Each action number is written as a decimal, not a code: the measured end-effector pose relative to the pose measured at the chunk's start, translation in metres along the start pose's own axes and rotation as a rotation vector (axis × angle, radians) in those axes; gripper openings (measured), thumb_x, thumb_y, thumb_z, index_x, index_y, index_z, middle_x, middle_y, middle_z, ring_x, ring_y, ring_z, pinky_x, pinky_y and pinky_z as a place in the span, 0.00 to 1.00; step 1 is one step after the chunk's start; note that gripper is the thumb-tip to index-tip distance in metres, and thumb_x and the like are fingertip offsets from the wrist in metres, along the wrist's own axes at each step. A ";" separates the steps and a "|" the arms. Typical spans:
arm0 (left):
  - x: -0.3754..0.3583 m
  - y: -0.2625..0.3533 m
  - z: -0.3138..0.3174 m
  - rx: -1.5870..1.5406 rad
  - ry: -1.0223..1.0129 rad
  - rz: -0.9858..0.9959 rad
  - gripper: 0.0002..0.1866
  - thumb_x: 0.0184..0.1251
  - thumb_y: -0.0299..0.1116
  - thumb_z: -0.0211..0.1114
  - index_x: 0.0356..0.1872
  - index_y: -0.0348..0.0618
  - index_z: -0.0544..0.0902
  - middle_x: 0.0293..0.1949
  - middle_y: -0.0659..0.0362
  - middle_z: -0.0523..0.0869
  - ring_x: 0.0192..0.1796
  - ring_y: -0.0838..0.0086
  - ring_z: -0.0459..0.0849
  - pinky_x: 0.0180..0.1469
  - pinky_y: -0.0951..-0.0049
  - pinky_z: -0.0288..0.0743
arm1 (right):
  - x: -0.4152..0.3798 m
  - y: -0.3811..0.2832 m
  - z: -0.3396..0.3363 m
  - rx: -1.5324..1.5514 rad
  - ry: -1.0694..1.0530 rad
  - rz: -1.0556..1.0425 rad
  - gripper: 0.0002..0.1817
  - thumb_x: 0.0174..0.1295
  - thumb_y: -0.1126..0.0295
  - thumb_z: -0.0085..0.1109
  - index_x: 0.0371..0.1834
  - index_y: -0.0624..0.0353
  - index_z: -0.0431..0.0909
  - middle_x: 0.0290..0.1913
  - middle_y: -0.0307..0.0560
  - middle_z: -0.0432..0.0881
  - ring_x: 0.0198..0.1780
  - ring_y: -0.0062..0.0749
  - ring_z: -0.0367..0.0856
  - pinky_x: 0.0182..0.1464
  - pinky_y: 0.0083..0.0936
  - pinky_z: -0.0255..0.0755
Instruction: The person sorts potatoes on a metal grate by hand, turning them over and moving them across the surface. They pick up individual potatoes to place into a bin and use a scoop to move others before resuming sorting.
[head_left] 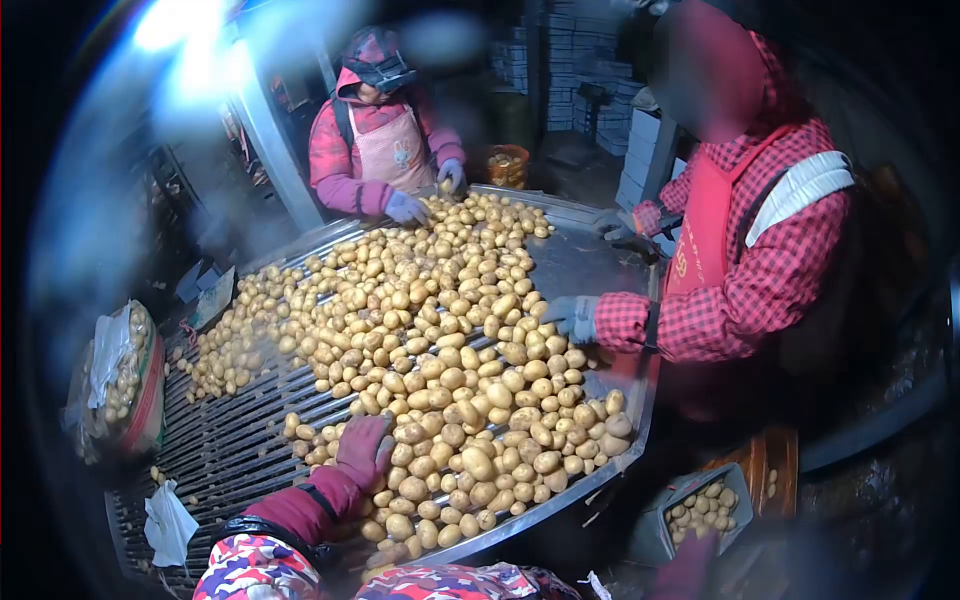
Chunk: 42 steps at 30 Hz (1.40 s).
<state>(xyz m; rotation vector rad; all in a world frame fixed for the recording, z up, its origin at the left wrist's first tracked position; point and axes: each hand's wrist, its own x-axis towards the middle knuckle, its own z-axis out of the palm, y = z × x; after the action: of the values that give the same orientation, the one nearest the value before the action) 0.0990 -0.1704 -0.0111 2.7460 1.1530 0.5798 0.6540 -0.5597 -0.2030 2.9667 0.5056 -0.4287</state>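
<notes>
The person's left hand [362,448], in a dark pink glove, lay against the near edge of the potatoes [440,350], its thumb apart from its fingers and no potato clamped in it. The potatoes were spread in a broad heap over the table [225,440], whose slats showed bare on the left. The right hand [690,562] was a dark blur at the lower right, in front of a grey bucket [650,530] that held more potatoes; whether its fingers were apart or together, one could not tell. A co-worker at the far edge [390,150] had both gloved hands at the heap, with an orange basket [509,179] just behind the table. Another co-worker on the right [740,240] had one grey glove [570,318] beside the potatoes and the other near the table's edge. A sack [148,400] stood at the left, and a crumpled white sheet [170,525] lay on the slats.
</notes>
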 end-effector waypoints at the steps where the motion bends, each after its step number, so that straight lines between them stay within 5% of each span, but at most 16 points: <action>1: 0.000 0.001 0.000 0.005 0.002 -0.010 0.23 0.68 0.35 0.59 0.61 0.35 0.75 0.53 0.44 0.80 0.56 0.47 0.77 0.67 0.48 0.65 | 0.000 0.003 0.003 -0.015 -0.014 0.011 0.29 0.66 0.58 0.59 0.71 0.51 0.71 0.68 0.53 0.74 0.67 0.48 0.73 0.67 0.39 0.69; 13: 0.002 0.007 -0.003 0.005 -0.003 -0.028 0.22 0.68 0.36 0.61 0.60 0.35 0.77 0.52 0.45 0.80 0.57 0.49 0.76 0.67 0.51 0.65 | -0.005 0.029 0.012 -0.154 -0.062 0.050 0.30 0.69 0.59 0.56 0.73 0.53 0.66 0.73 0.52 0.68 0.71 0.48 0.68 0.70 0.41 0.66; 17: -0.003 0.002 -0.001 -0.021 -0.038 -0.081 0.25 0.71 0.40 0.59 0.66 0.39 0.74 0.59 0.45 0.80 0.63 0.50 0.75 0.71 0.50 0.61 | -0.010 0.020 0.006 -0.210 -0.012 -0.009 0.30 0.70 0.59 0.55 0.74 0.54 0.65 0.74 0.52 0.66 0.72 0.48 0.66 0.71 0.41 0.65; 20: -0.003 0.003 -0.002 -0.018 -0.080 -0.103 0.27 0.75 0.41 0.55 0.71 0.44 0.71 0.68 0.46 0.74 0.70 0.51 0.71 0.76 0.49 0.56 | -0.099 -0.071 -0.097 0.265 0.206 -0.033 0.32 0.67 0.64 0.61 0.74 0.55 0.66 0.75 0.55 0.65 0.75 0.52 0.64 0.73 0.41 0.63; 22: -0.002 0.002 0.004 -0.052 -0.094 -0.090 0.27 0.78 0.42 0.52 0.74 0.46 0.68 0.73 0.48 0.70 0.75 0.52 0.66 0.78 0.47 0.51 | -0.103 -0.097 -0.071 0.463 0.513 -0.351 0.31 0.65 0.69 0.61 0.73 0.58 0.68 0.76 0.57 0.64 0.76 0.54 0.63 0.75 0.42 0.61; 24: 0.004 0.003 0.020 -0.121 -0.106 -0.091 0.30 0.75 0.49 0.54 0.73 0.49 0.69 0.72 0.49 0.71 0.74 0.51 0.66 0.77 0.44 0.52 | -0.166 -0.170 -0.141 0.603 0.424 -0.655 0.27 0.66 0.71 0.58 0.70 0.61 0.69 0.73 0.58 0.67 0.74 0.55 0.66 0.77 0.45 0.57; 28: 0.029 0.046 0.014 -0.098 -0.278 0.077 0.38 0.69 0.58 0.59 0.75 0.50 0.67 0.73 0.50 0.69 0.73 0.51 0.67 0.72 0.34 0.54 | -0.199 -0.254 -0.122 0.601 0.628 -1.232 0.26 0.60 0.68 0.66 0.64 0.59 0.76 0.65 0.57 0.75 0.66 0.58 0.73 0.66 0.49 0.70; 29: 0.031 0.056 0.012 -0.079 -0.313 0.101 0.39 0.68 0.58 0.60 0.75 0.50 0.65 0.74 0.50 0.68 0.73 0.51 0.67 0.70 0.29 0.54 | -0.217 -0.271 -0.129 0.583 0.446 -1.249 0.28 0.59 0.63 0.67 0.64 0.57 0.76 0.65 0.56 0.75 0.67 0.55 0.72 0.66 0.50 0.68; 31: 0.031 0.053 0.012 -0.074 -0.314 0.140 0.40 0.68 0.58 0.61 0.76 0.51 0.63 0.76 0.51 0.66 0.74 0.53 0.67 0.67 0.24 0.55 | -0.232 -0.289 -0.126 0.230 0.368 -1.293 0.30 0.58 0.57 0.67 0.64 0.56 0.76 0.65 0.56 0.75 0.68 0.52 0.71 0.65 0.50 0.66; 33: 0.029 0.046 0.010 -0.154 -0.344 0.289 0.39 0.68 0.56 0.61 0.76 0.52 0.64 0.77 0.50 0.64 0.74 0.56 0.68 0.66 0.24 0.56 | -0.228 -0.288 -0.124 0.243 0.334 -1.298 0.31 0.57 0.58 0.68 0.65 0.56 0.75 0.67 0.56 0.74 0.69 0.52 0.70 0.64 0.49 0.65; 38: 0.052 -0.008 0.008 -0.282 -0.377 0.313 0.38 0.68 0.52 0.63 0.76 0.51 0.64 0.73 0.48 0.70 0.75 0.56 0.68 0.77 0.39 0.50 | -0.227 -0.290 -0.133 0.223 0.197 -1.278 0.32 0.57 0.57 0.67 0.66 0.54 0.74 0.69 0.56 0.71 0.70 0.52 0.68 0.65 0.50 0.62; 39: 0.062 -0.010 -0.001 -0.025 -0.198 0.294 0.38 0.68 0.51 0.64 0.75 0.48 0.64 0.73 0.47 0.68 0.74 0.51 0.67 0.76 0.42 0.53 | -0.226 -0.292 -0.133 0.234 0.194 -1.283 0.32 0.57 0.57 0.67 0.66 0.54 0.74 0.69 0.56 0.71 0.70 0.52 0.68 0.65 0.50 0.62; 42: 0.101 -0.026 0.012 -0.115 -0.197 0.005 0.39 0.66 0.52 0.66 0.75 0.48 0.64 0.73 0.46 0.67 0.74 0.50 0.64 0.77 0.47 0.51 | -0.225 -0.290 -0.132 0.217 0.174 -1.275 0.32 0.58 0.57 0.67 0.66 0.54 0.74 0.69 0.58 0.70 0.69 0.54 0.69 0.63 0.51 0.62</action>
<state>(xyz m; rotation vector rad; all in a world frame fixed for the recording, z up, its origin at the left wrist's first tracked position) 0.1505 -0.0806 0.0025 2.6390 1.0342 0.3543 0.3864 -0.3381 -0.0268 2.4208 2.4464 -0.2794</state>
